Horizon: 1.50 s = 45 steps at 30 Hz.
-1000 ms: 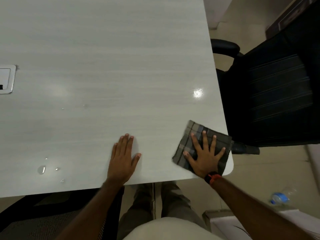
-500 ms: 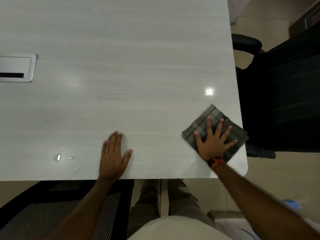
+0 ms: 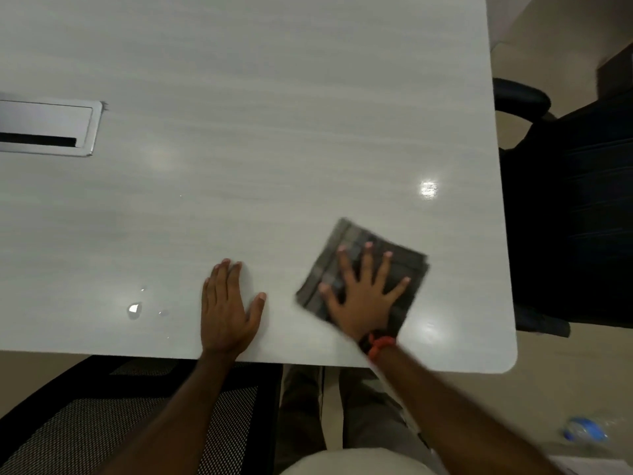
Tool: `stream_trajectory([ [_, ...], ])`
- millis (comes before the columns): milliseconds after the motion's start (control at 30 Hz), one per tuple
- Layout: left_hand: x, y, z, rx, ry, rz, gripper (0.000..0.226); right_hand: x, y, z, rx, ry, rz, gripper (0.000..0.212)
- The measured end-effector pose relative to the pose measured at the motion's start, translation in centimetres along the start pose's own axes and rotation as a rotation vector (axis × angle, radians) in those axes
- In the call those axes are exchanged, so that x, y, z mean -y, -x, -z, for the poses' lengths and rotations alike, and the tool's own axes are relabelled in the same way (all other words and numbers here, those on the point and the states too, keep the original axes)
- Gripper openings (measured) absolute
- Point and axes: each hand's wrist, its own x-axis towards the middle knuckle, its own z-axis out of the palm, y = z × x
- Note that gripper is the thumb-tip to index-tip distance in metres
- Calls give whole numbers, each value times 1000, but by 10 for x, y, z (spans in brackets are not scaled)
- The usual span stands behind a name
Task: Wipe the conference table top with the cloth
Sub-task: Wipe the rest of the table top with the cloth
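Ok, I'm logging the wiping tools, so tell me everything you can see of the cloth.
The cloth is dark grey checked fabric, folded into a rough square, lying flat on the pale table near its front right corner, turned like a diamond. The right hand presses on it with straight, spread fingers, covering its middle. Its edges look blurred.
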Motion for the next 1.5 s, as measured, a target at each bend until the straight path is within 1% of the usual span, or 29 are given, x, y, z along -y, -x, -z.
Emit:
stream_trajectory([
  [67, -1, 1, 1, 1, 20, 11, 73, 14, 40, -14, 74, 79, 253, 82],
  [133, 2, 0, 2, 9, 35, 10, 72, -16, 52, -12, 77, 91, 293, 82],
  [200, 2, 0, 1, 7, 41, -2, 70, -59, 34, -1, 65, 91, 151, 83],
  [267, 1, 1, 0, 2, 61, -10, 68, -82, -1, 14, 25, 23, -87, 85],
  [333, 2, 1, 0, 2, 70, -17, 67, -62, -29, 20, -30, -57, -261, 87],
  [367, 1, 1, 0, 5, 70, -19, 67, -39, -33, 21, -39, -76, -281, 86],
  [400, 1, 1, 0, 5, 69, -19, 67, -13, -29, 18, -32, -69, -239, 85],
  [500, 2, 1, 0, -2, 82, -13, 67, 36, 20, -6, 64, 64, 122, 82],
  [533, 2, 1, 0, -5, 86, -11, 67, 32, 33, -9, 80, 90, 204, 83],
  [600, 2, 0, 0, -13, 88, -11, 66, -2, 32, -3, 65, 95, 221, 82],
  [633, 2, 0, -1, -13, 85, -11, 66, -22, 19, 3, 47, 95, 169, 82],
  [700, 1, 0, -2, -9, 75, -6, 66, -48, -20, 17, -7, 57, -42, 84],
  [767, 2, 0, -3, -4, 69, -2, 66, -34, -61, 26, -71, -29, -267, 84],
  [800, 2, 0, -2, -5, 69, -4, 66, -11, -71, 29, -91, -53, -309, 85],
  [833, 2, -1, -2, -7, 70, -6, 67, 14, -74, 27, -94, -56, -274, 85],
  [900, 0, -1, -2, -8, 74, -1, 67, 59, -61, 14, -36, -3, -26, 84],
  [933, -1, -1, -2, -5, 74, 6, 67, 68, -51, 11, 13, 24, 102, 84],
  [967, -1, 0, -1, -3, 74, 11, 67, 64, -47, 11, 40, 39, 170, 85],
  [1000, -1, 0, 0, -5, 74, 12, 67, 50, -52, 15, 29, 33, 177, 85],
  [1067, 0, -1, 0, -1, 72, 10, 66, 6, -79, 28, -40, 13, 21, 84],
  [1133, 0, 0, 0, 4, 66, 12, 66, -30, -114, 48, -91, -57, -240, 86],
  [1200, -1, -1, 0, -1, 60, 17, 66, -26, -142, 58, -131, -117, -393, 90],
  [1233, -1, -1, 0, -1, 56, 17, 66, -4, -149, 57, -140, -119, -377, 89],
  [1267, -1, -2, 1, -1, 53, 15, 66, 25, -150, 54, -128, -106, -289, 86],
  [1333, -1, -2, 1, 1, 54, 19, 67, 79, -136, 37, -82, -35, 1, 84],
  [1367, -1, -2, 1, 4, 58, 22, 67, 94, -128, 30, -57, -3, 134, 84],
  [1400, -2, -2, 1, 1, 60, 20, 67, 95, -127, 29, -36, 18, 210, 84],
  [1433, -2, -2, 1, -8, 61, 14, 67, 84, -134, 32, -37, 17, 225, 84],
  [1500, -1, -2, 0, -19, 64, 4, 66, 37, -156, 44, -86, 4, 83, 85],
])
